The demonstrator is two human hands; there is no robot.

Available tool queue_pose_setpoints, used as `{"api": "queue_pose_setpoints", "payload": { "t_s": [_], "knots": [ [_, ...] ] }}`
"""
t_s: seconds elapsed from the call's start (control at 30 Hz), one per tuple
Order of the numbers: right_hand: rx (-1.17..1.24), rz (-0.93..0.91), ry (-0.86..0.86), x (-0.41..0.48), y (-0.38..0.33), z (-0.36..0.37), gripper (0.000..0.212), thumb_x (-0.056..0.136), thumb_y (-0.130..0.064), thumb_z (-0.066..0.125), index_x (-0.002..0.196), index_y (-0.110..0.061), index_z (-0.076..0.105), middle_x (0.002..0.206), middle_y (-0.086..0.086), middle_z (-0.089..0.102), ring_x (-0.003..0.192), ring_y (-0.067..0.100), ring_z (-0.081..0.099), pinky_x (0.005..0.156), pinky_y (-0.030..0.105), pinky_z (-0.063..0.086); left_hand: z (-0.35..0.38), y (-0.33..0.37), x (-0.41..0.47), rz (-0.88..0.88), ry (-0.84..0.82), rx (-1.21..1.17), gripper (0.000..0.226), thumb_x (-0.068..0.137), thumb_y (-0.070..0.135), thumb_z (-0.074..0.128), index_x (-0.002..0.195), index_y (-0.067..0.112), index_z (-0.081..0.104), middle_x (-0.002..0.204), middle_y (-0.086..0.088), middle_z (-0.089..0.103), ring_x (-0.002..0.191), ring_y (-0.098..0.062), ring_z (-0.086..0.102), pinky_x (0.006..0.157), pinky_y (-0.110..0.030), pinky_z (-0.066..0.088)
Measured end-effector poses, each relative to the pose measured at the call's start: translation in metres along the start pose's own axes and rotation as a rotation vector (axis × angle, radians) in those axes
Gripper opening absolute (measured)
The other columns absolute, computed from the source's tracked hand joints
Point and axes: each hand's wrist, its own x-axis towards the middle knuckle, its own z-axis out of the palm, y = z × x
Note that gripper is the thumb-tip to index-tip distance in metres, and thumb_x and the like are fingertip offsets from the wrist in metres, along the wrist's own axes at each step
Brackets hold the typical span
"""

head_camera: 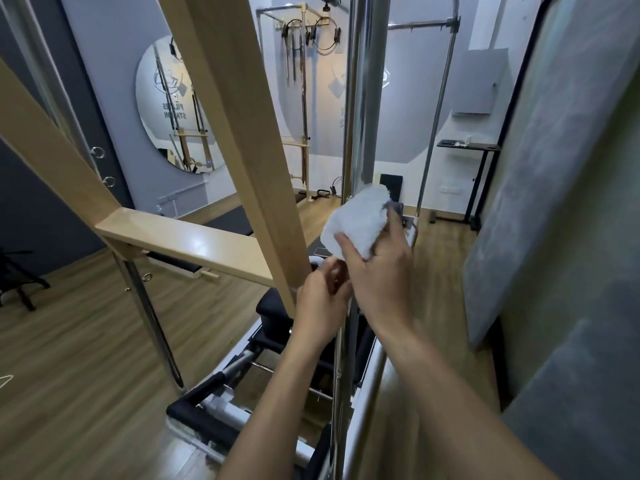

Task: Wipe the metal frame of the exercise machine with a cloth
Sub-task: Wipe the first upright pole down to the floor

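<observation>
Your right hand (377, 271) holds a white, fluffy, bunched cloth (356, 223), thumb on its near face and fingers curled round its right edge. The cloth is raised in front of the vertical chrome pole of the machine frame (363, 98) and covers the pole where the two overlap. Your left hand (322, 299) sits just below and left of the right, its fingers curled inward close to the pole. You cannot tell whether they grip the pole, a corner of the cloth, or nothing. Just left of that hand a slanted pale wooden bar (235, 133) meets a horizontal pale wooden crossbar (187, 240). Below your forearms lies the machine's black padded carriage (273, 310) between silver rails, over a wood-plank floor (86, 341). A round wall mirror (162, 109) hangs well beyond, at the left.
</observation>
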Motion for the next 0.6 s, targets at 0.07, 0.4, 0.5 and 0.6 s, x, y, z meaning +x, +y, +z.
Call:
{"api": "queue_pose_setpoints", "payload": {
  "t_s": [0.07, 0.4, 0.5, 0.6],
  "knots": [
    [0.019, -0.013, 0.015, -0.001, 0.006, 0.008, 0.062, 0.079, -0.009, 0.079, 0.131, -0.008, 0.047, 0.13, 0.024, 0.058, 0.118, 0.019, 0.05, 0.1, 0.022, 0.042, 0.0, -0.002, -0.003, -0.02, -0.002, -0.018, 0.041, 0.081, 0.018, 0.057, 0.122, 0.018, 0.064, 0.108, 0.007, 0.075, 0.107, -0.01, 0.068, 0.096, -0.04, 0.053],
    [0.161, 0.175, -0.053, -0.014, 0.031, -0.01, 0.031, 0.085, -0.02, 0.075, 0.109, -0.001, 0.069, 0.105, 0.003, 0.072, 0.097, 0.004, 0.066, 0.08, 0.017, 0.052, 0.002, -0.02, -0.003, -0.082, 0.025, -0.029, 0.038, 0.09, 0.006, 0.068, 0.126, 0.017, 0.067, 0.11, 0.007, 0.074, 0.106, -0.006, 0.067, 0.1, -0.041, 0.052],
    [0.071, 0.03, -0.047, -0.004, 0.018, 0.0, 0.032, 0.083, -0.014, 0.077, 0.108, 0.003, 0.069, 0.106, 0.009, 0.069, 0.097, 0.001, 0.059, 0.082, 0.002, 0.043, 0.004, -0.022, -0.001, -0.094, 0.043, -0.034, 0.036, 0.088, 0.004, 0.068, 0.122, 0.015, 0.068, 0.107, 0.006, 0.075, 0.105, -0.007, 0.068, 0.099, -0.041, 0.053],
    [0.098, 0.054, -0.054, -0.017, 0.03, -0.006, 0.033, 0.08, -0.01, 0.079, 0.107, 0.004, 0.069, 0.103, -0.001, 0.068, 0.098, -0.006, 0.06, 0.08, -0.002, 0.04, 0.003, -0.022, -0.003, -0.094, 0.068, -0.042, 0.033, 0.088, 0.006, 0.071, 0.12, 0.012, 0.07, 0.107, 0.006, 0.075, 0.103, -0.004, 0.068, 0.099, -0.039, 0.053]
  ]
}}
